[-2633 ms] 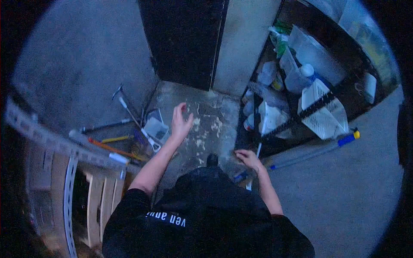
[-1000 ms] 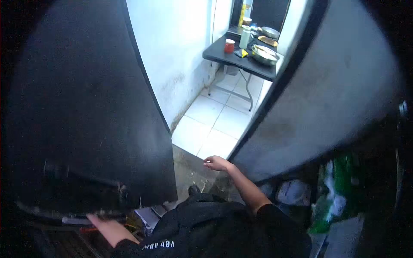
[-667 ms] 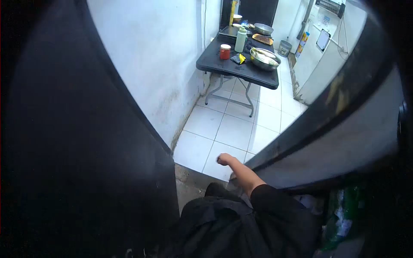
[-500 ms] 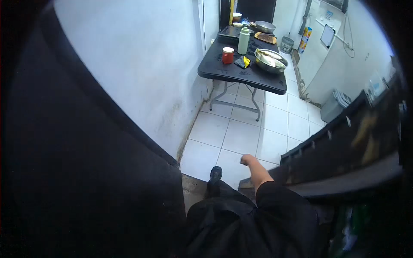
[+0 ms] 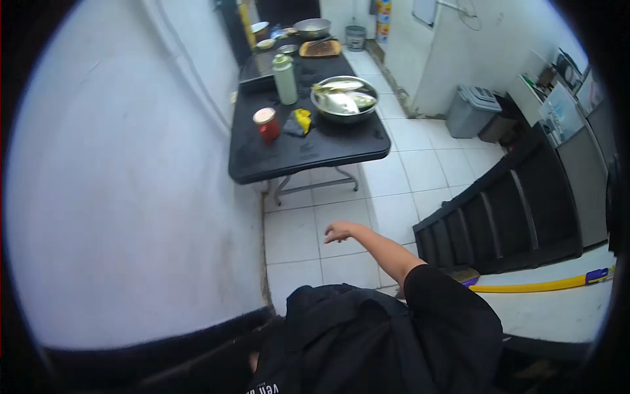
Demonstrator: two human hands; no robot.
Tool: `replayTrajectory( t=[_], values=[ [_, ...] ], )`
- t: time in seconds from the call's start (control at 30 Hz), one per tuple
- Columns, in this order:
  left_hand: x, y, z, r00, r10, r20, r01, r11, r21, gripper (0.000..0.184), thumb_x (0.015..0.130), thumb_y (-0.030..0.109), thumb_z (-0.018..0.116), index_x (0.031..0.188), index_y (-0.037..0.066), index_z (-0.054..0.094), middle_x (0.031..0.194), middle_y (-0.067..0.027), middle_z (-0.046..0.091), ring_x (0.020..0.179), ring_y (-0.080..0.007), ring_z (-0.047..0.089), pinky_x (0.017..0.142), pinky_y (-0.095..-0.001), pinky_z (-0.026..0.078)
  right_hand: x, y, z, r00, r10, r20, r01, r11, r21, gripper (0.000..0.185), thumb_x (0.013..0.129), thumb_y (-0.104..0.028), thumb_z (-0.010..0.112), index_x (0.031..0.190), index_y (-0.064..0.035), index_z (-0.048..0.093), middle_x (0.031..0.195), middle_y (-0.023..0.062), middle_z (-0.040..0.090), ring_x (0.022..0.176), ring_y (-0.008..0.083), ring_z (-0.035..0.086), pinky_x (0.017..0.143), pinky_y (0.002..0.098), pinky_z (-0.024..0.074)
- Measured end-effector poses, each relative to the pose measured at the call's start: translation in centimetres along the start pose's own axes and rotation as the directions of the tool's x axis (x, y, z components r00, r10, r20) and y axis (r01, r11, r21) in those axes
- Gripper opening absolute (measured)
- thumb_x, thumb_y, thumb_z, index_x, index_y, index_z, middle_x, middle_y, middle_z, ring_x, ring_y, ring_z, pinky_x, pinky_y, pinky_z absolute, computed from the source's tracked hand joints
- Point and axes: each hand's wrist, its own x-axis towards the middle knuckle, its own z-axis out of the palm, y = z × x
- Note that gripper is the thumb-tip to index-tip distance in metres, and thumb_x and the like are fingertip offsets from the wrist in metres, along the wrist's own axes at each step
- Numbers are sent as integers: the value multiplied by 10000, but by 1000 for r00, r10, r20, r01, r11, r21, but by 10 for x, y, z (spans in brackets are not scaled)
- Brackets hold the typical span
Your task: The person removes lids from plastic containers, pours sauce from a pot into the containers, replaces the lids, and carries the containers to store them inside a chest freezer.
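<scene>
My right hand (image 5: 338, 231) is stretched out over the tiled floor, short of the black folding table (image 5: 302, 161). Its fingers are loosely bent and apart, with nothing in them. Only a small patch of skin shows on my left side, low by the black shirt; my left hand itself is not visible. Nearest on the table are a red jar (image 5: 268, 126) with a pale lid, a grey and yellow cloth-like item (image 5: 299, 123), a pale green bottle (image 5: 285, 80) and a metal bowl (image 5: 348, 118) with several whole fish (image 5: 340, 101) in it.
Farther back on the table are a wooden board (image 5: 320, 49) and a metal basin (image 5: 312, 27). A white wall runs along the left. On the right stand a black slatted panel (image 5: 499, 217), a grey lidded bin (image 5: 472, 111) and a broom with a yellow handle (image 5: 538, 286).
I have moved forward through the doorway, so the table is closer and farther left in view. My right arm reaches out further, and its fingers show more clearly. The broom has come into view.
</scene>
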Motion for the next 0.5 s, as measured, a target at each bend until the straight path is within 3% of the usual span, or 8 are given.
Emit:
replayTrajectory(
  t=[0.07,0.1,0.17,0.23,0.3,0.37,0.43,0.5],
  values=[
    [92,41,10,982,179,-59,-180,984,-16,323,941,197,447,1102,-60,560,1047,-256,594,923,-327,574,837,-383,439,30,-9,-30,987,-159,-29,150,966,-212,528,708,-424,718,1114,-96,636,873,145,667,740,263,648,710,377,520],
    [145,81,19,1000,-11,-7,11,989,147,304,934,191,478,1099,-52,557,1049,-228,599,912,-306,585,818,-366,454,33,-9,-48,990,-130,-56,117,974,-196,528,708,-424,718,1114,-96,636,873,145,667,740,263,648,710,377,520],
    [211,164,68,933,294,-209,-302,953,-9,295,924,178,505,1120,-39,549,1083,-200,592,934,-286,583,818,-346,461,24,-3,-86,928,-311,-206,249,927,-280,509,765,-412,665,1145,-78,610,908,142,678,799,283,646,774,364,500],
    [235,264,131,897,406,-178,-407,913,28,305,919,191,497,1126,-26,549,1067,-164,597,931,-269,582,835,-330,458,11,32,-121,931,-242,-271,185,958,-221,467,782,-375,658,1138,-75,615,915,130,681,785,261,649,744,357,507],
    [234,353,214,886,462,-30,-460,873,-160,275,906,160,520,1112,-16,559,1074,-146,594,957,-252,584,848,-324,457,-12,68,-153,923,-175,-344,122,978,-172,426,798,-338,651,1130,-73,620,923,118,684,771,239,651,714,351,515],
    [217,426,304,721,688,84,-662,719,-214,236,891,97,530,1108,12,561,1041,-129,588,947,-228,582,814,-316,466,-46,120,-178,939,209,-272,-121,944,306,336,830,-273,633,1109,-85,634,917,83,688,729,178,648,638,309,516],
    [158,525,362,570,790,226,-659,604,-449,229,870,81,551,1089,15,566,1032,-121,584,922,-226,581,796,-314,473,-96,158,-198,894,358,-269,-173,830,530,295,858,-309,577,1051,-102,662,874,38,686,643,143,633,582,272,509],
    [109,602,422,316,890,329,-643,456,-616,219,854,61,564,1068,13,573,1012,-130,583,902,-234,585,779,-307,476,-135,185,-218,831,467,-302,-158,719,676,290,879,-290,575,1076,-90,648,876,39,681,670,134,633,576,262,504]
  ],
)
